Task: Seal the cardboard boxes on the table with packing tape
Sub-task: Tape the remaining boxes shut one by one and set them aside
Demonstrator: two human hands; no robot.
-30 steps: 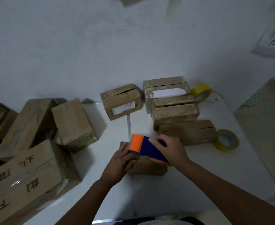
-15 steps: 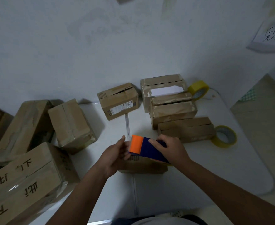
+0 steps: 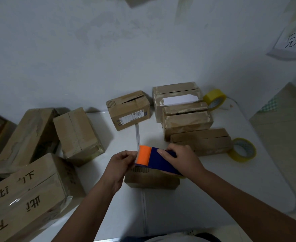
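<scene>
Nearest, a small cardboard box [image 3: 152, 179] sits on the white desk [image 3: 213, 198], directly under both hands. Right hand [image 3: 182, 159] wraps the blue body of the tape dispenser [image 3: 158, 158], fingers curled over its top; orange blade end points left. Left hand [image 3: 122, 165] pinches at that orange end, likely on the tape's free tail, though the tape itself is too thin to make out. Dispenser hovers just above the box's top.

Judgement: box looks light and stiff-walled but worn, liable to slide when tape is dragged, so one hand should press the lid down. Tape is sticky and limp; hold only the tail.

Left, larger boxes, one with printed characters [image 3: 21, 203]. Beyond, a labelled box with flaps ajar [image 3: 128, 110] and a row of three tattered boxes [image 3: 187, 119]. Two yellow tape rolls: one beside the row [image 3: 242, 151], one against the wall [image 3: 214, 99].
</scene>
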